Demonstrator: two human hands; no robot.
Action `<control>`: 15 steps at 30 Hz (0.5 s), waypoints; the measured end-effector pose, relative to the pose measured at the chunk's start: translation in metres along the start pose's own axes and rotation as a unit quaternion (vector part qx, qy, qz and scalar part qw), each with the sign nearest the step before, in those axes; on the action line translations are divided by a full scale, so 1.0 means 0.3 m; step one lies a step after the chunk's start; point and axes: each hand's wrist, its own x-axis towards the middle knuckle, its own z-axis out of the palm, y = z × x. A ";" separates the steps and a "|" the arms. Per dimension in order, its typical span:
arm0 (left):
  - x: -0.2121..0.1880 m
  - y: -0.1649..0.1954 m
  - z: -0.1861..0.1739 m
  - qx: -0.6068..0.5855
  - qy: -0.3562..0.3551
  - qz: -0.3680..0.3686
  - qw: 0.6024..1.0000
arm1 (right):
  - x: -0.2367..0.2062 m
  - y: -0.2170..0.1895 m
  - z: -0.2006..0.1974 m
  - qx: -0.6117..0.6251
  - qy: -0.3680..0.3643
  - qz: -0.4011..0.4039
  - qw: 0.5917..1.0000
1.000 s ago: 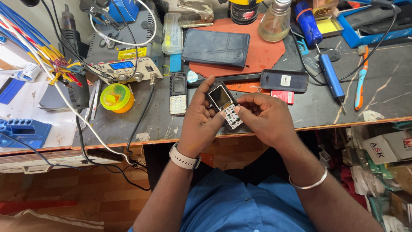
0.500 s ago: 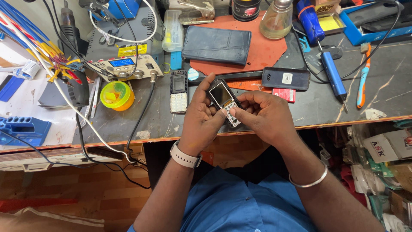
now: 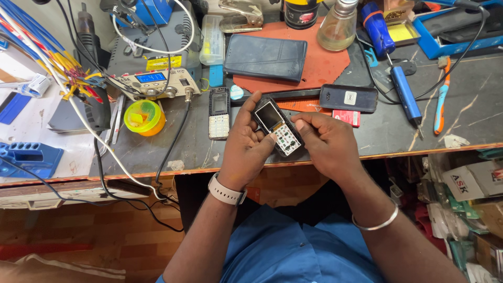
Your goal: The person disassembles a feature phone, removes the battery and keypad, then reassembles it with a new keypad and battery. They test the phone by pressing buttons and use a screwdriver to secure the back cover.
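A small opened keypad phone [image 3: 277, 127], with its screen and bare white circuit board showing, sits between both my hands over the front edge of the workbench. My left hand [image 3: 246, 147] cradles it from the left, thumb lying on the board's lower edge. My right hand [image 3: 327, 144] grips its right side with fingertips curled over the edge. A white watch is on my left wrist and a thin metal bangle on my right.
A grey phone front cover [image 3: 219, 112] lies just left of my hands. Behind are a black phone [image 3: 348, 98], a red card [image 3: 346, 117], a dark wallet case [image 3: 264, 57] on an orange mat, a yellow tub [image 3: 143, 116], a soldering station [image 3: 152, 78], blue screwdriver [image 3: 404, 94] and cables.
The phone and both hands stay in nearly the same place; my fingers have shifted slightly on the phone's edges.
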 end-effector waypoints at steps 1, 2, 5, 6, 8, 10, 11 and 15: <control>0.001 0.000 -0.002 -0.006 0.002 0.001 1.000 | 0.000 0.000 -0.005 0.006 -0.005 0.014 1.000; 0.000 -0.001 -0.003 -0.013 0.004 0.001 1.000 | -0.004 -0.001 -0.008 0.011 -0.011 0.029 0.999; -0.001 -0.006 -0.004 -0.021 0.009 0.011 1.000 | -0.008 -0.016 -0.016 0.138 -0.078 0.018 0.987; -0.001 -0.008 -0.005 -0.021 0.011 0.017 1.000 | -0.009 -0.024 -0.021 0.090 -0.082 0.004 0.993; 0.001 -0.011 -0.004 -0.026 0.014 0.023 0.999 | -0.013 -0.039 -0.029 -0.007 -0.092 -0.022 0.995; 0.000 -0.011 -0.002 -0.025 0.016 0.027 0.999 | -0.015 -0.053 -0.024 -0.021 -0.090 -0.011 0.996; -0.001 -0.009 -0.001 -0.023 0.014 0.029 0.999 | -0.016 -0.057 -0.023 -0.028 -0.089 -0.006 0.996; -0.011 0.003 0.007 0.020 0.010 0.044 0.999 | -0.020 -0.060 -0.022 0.001 -0.084 -0.005 0.996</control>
